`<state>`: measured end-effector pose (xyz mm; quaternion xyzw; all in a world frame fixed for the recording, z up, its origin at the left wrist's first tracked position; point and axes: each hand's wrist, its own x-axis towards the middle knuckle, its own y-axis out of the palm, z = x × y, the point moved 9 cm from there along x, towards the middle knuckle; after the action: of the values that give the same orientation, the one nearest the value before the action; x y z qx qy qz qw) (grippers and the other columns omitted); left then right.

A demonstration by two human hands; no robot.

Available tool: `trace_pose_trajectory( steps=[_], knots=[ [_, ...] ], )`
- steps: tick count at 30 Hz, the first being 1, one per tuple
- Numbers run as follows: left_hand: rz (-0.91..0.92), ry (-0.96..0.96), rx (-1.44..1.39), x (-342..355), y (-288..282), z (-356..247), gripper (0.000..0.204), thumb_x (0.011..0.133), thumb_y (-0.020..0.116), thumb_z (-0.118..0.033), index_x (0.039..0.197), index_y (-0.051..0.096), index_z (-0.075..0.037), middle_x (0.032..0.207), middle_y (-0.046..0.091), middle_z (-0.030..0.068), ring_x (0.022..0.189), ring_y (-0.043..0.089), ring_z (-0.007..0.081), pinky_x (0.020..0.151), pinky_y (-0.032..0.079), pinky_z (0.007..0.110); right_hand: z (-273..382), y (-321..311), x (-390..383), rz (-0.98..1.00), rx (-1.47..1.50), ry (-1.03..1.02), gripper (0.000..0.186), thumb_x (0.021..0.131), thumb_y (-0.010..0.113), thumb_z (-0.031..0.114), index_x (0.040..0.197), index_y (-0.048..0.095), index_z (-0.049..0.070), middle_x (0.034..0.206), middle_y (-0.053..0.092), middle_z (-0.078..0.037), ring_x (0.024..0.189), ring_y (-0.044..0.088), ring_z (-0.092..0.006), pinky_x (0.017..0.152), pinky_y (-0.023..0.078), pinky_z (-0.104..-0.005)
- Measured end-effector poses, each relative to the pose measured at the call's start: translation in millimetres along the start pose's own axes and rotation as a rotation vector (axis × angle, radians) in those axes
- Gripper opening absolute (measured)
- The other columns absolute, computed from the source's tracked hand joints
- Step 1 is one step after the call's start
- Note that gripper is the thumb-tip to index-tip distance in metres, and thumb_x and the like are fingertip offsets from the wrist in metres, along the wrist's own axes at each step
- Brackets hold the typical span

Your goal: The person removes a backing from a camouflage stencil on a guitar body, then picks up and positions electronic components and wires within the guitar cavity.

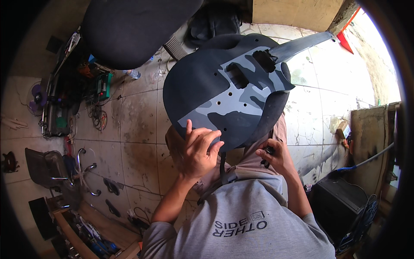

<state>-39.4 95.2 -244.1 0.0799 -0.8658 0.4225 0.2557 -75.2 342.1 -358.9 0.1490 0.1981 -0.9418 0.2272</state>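
Observation:
An electric guitar body (pixel 241 121) with a grey, dark and pale blue camouflage pattern lies across my lap, its neck (pixel 302 47) pointing to the far right. Two pickup cut-outs and several small holes show in its top. At the near left edge of the body, my left hand (pixel 200 151) has thumb and forefinger drawn close together over the surface, with the little finger raised. What lies between the fingertips I cannot make out. Just right of the body's near edge, my right hand (pixel 278 154) is closed around a small black object (pixel 269 150), mostly hidden by the fingers.
A round black cushion (pixel 133 30) rises at the far left. Tools and cables lie on the tiled floor (pixel 138 112) by a toolbox (pixel 58 108). At left are an office chair (pixel 47 168) and a wooden tool tray (pixel 82 228). A black box-shaped unit (pixel 338 200) with cables stands at right.

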Motion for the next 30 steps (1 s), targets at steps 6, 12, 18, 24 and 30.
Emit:
trace_pose_trajectory(
  steps=[6,12,18,24,30],
  knots=[
    [0.002,0.038,0.008,-4,6,0,0.032,0.084,0.083,0.001,0.11,0.068,-0.008,0.094,0.074,0.0003,0.097,0.069,0.0208,0.125,0.034,0.058,1,-1,-2,-0.001,-0.023,0.02,0.033,0.091,0.084,0.03,0.096,0.075,-0.002,0.078,0.068,-0.009,0.072,0.061,-0.0158,0.067,0.048,-0.0336],
    [0.016,0.091,0.069,-4,14,-8,0.03,0.084,0.074,0.009,0.103,0.061,-0.009,0.091,0.067,0.0007,0.093,0.066,0.0226,0.125,0.035,0.059,3,-5,-3,-0.022,-0.013,-0.004,0.035,0.092,0.083,0.031,0.095,0.074,-0.003,0.077,0.066,-0.008,0.071,0.058,-0.0164,0.066,0.047,-0.0341],
    [-0.021,0.037,-0.026,-20,9,-4,0.029,0.085,0.068,0.011,0.104,0.058,-0.009,0.095,0.064,0.0017,0.095,0.063,0.0246,0.124,0.033,0.061,6,-6,-3,-0.06,0.016,-0.047,0.036,0.093,0.082,0.032,0.094,0.074,-0.003,0.077,0.065,-0.008,0.072,0.058,-0.0157,0.066,0.046,-0.0334],
    [-0.04,-0.034,-0.103,-35,-9,-9,0.02,0.096,0.07,0.001,0.108,0.058,-0.009,0.097,0.065,0.0037,0.096,0.064,0.0253,0.122,0.037,0.059,19,-2,-5,0.034,0.156,-0.015,0.039,0.093,0.084,0.036,0.093,0.073,-0.002,0.085,0.07,-0.005,0.08,0.061,-0.0126,0.071,0.049,-0.0315],
    [-0.034,0.01,-0.314,-33,-6,-53,0.033,0.091,0.082,-0.004,0.111,0.056,-0.007,0.088,0.071,0.0051,0.083,0.066,0.0234,0.105,0.055,0.051,45,38,-19,0.411,0.496,-0.071,0.057,0.097,0.076,0.052,0.119,0.072,0.0,0.12,0.07,-0.008,0.104,0.066,-0.0172,0.094,0.052,-0.0342]
  ],
)
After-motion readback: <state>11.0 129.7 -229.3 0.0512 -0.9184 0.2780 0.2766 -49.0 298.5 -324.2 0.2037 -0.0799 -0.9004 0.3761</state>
